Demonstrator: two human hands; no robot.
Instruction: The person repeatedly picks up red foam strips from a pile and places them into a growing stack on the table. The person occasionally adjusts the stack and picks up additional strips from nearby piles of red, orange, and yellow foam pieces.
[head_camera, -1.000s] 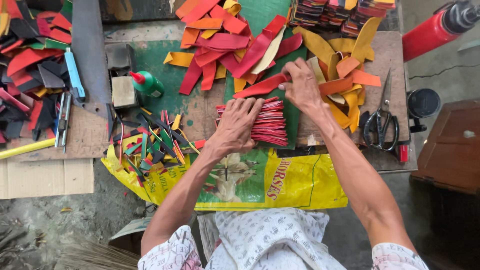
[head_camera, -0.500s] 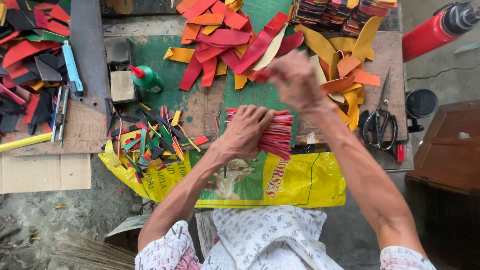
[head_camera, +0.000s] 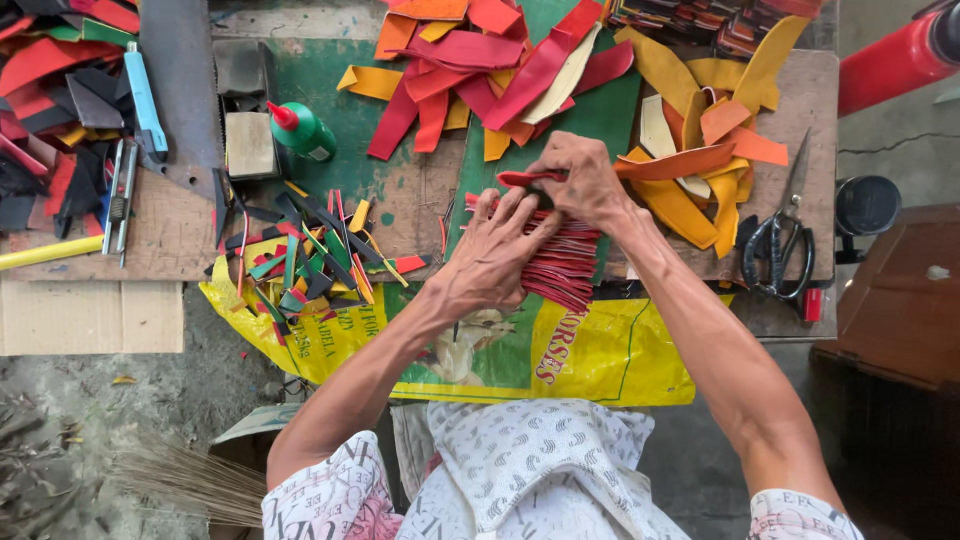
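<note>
left hand (head_camera: 497, 255) flat, fingers spread, pressing on red strip stack (head_camera: 560, 262) | right hand (head_camera: 578, 178) closed, pinching 1 red strip (head_camera: 522, 179) just above stack | strips lie left-right on green mat (head_camera: 600, 115)

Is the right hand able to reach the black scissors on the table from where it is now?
Probably yes. The right hand rests on the red strips, and the scissors lie openly to its right, with only flat yellow scraps between.
</note>
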